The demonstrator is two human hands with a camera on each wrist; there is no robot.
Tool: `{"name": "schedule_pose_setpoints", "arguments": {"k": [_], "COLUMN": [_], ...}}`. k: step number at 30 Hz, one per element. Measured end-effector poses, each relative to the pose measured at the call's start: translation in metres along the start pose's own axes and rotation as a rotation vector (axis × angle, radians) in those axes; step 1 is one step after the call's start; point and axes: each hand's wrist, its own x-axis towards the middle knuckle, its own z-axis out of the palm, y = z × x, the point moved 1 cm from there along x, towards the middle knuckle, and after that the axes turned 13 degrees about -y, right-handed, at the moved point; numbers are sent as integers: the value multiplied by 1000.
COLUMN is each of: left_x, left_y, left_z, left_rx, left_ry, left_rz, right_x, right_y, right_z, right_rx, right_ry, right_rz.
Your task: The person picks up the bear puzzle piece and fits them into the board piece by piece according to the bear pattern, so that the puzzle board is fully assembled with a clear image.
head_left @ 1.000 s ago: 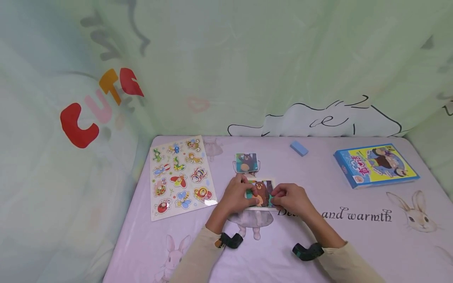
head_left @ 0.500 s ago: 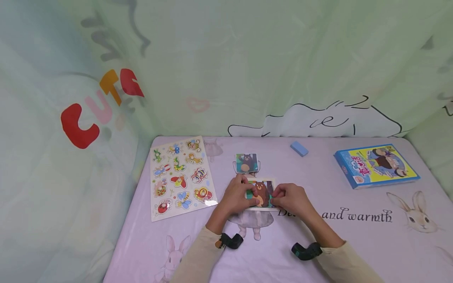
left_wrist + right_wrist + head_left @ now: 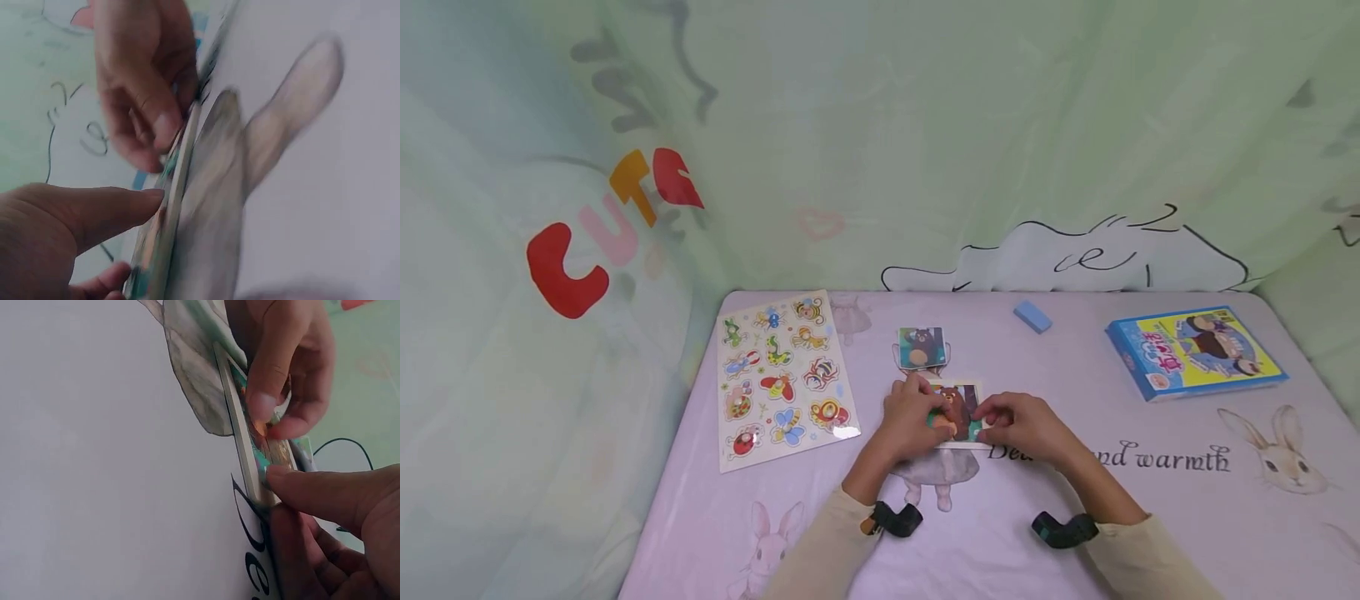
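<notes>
A small bear puzzle (image 3: 972, 392) in a pale frame lies on the table between both hands. My left hand (image 3: 912, 421) covers its left part; thumb and bent forefinger pinch at the bear's orange belly. In the right wrist view the left thumb and finger (image 3: 294, 369) close over that orange patch, though a loose piece cannot be made out. My right hand (image 3: 1024, 427) grips the right end, its thumb (image 3: 300, 487) on top and its fingers beside the edge. Another bear picture (image 3: 922, 348) lies just behind the puzzle.
An insect knob puzzle board (image 3: 786, 379) lies on the left. A blue block (image 3: 1033, 317) rests at the back, and a blue and yellow box (image 3: 1197, 352) lies at the right. The printed tablecloth (image 3: 985, 550) meets a green curtain (image 3: 865, 150) behind.
My left hand has shifted slightly right over the puzzle, covering more of the bear. The right wrist has moved a little to the right, its fingertips staying at the puzzle's right end.
</notes>
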Motion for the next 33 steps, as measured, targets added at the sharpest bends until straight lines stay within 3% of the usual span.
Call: {"name": "schedule_pose_setpoints", "arguments": {"k": [9, 17, 33], "left_x": [1, 0, 0], "left_y": [15, 18, 20], "left_z": [14, 14, 14], "left_rx": [3, -9, -4], "left_ry": [104, 104, 88], "left_rz": [-50, -44, -77], "right_x": [1, 4, 7], "right_y": [2, -4, -9], "right_z": [2, 5, 3], "right_rx": [20, -72, -151], "right_ry": [-1, 53, 26], "right_rz": [-17, -17, -13]}}
